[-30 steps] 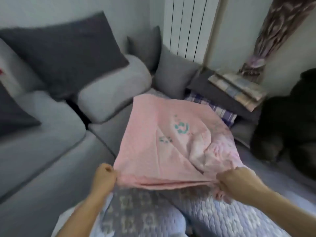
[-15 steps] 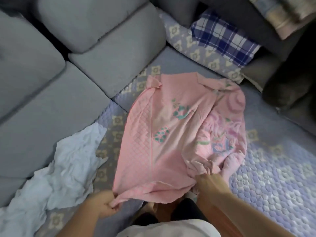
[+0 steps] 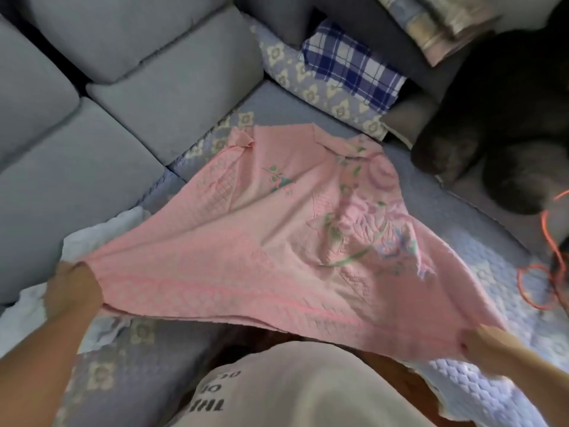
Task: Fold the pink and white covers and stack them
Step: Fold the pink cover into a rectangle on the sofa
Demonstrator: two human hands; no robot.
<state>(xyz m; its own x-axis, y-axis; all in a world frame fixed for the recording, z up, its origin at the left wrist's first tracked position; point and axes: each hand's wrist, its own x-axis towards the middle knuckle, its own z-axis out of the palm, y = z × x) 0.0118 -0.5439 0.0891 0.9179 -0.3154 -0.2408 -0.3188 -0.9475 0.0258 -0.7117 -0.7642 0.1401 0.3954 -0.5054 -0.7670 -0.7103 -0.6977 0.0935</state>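
The hands are spreading apart, left hand point(image 3: 72, 292) over the crumpled white cover point(image 3: 98, 232), right hand point(image 3: 485, 342) opposite, pulling the quilted pink floral cover's point(image 3: 277, 241) near edge wide and taut.

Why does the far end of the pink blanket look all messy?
The pink cover's far corners are flipped over and wrinkled, so it isn't lying flat. The white cover is crumpled in a heap beside the left hand. Nothing looks torn.

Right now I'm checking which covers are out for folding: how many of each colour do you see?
Pink cover: 1, held by left hand and right hand
White cover: 1, partly under the pink
Total: 2
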